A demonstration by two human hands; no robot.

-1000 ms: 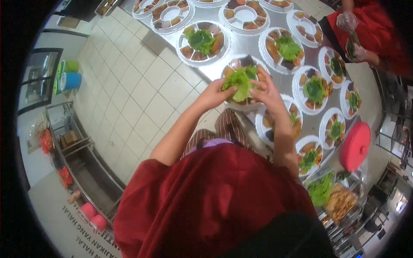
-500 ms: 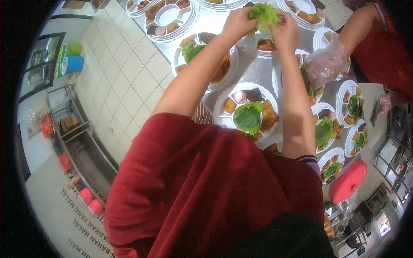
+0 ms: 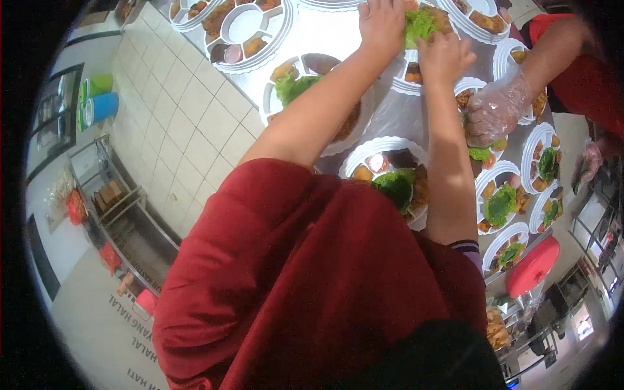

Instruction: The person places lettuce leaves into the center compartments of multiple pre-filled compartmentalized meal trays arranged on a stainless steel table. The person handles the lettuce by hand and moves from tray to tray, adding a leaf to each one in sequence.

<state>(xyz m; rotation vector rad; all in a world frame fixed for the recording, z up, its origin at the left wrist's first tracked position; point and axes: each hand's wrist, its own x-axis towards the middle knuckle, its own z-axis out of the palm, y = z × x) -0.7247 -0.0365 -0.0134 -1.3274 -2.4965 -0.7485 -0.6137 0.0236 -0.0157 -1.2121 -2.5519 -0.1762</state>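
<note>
Lettuce: a bunch of green leaf lettuce (image 3: pixel 421 25) sits on a white sectioned plate (image 3: pixel 416 68) at the far edge of the counter, pressed between both hands.
Left hand: the left hand (image 3: pixel 382 23) lies on the lettuce's left side, fingers curled down over the leaves and gripping them.
Right hand: the right hand (image 3: pixel 444 57) touches the lettuce from the near right, fingers bent around the leaf edge (the fingertips are hidden in the leaves).
Nearby plates: a plate with lettuce and fried pieces (image 3: pixel 296 91) lies just left of the left forearm; another filled plate (image 3: pixel 390 179) sits between the two forearms, nearer the counter's front edge.
Co-worker: a gloved hand (image 3: pixel 497 110) of another person, in clear plastic, hovers over plates to the right of the right hand.
Counter: the metal counter (image 3: pixel 328 29) carries many white plates in rows toward its right end.
Further off: a red round lid (image 3: pixel 533 266) lies beyond the counter's near right corner.
</note>
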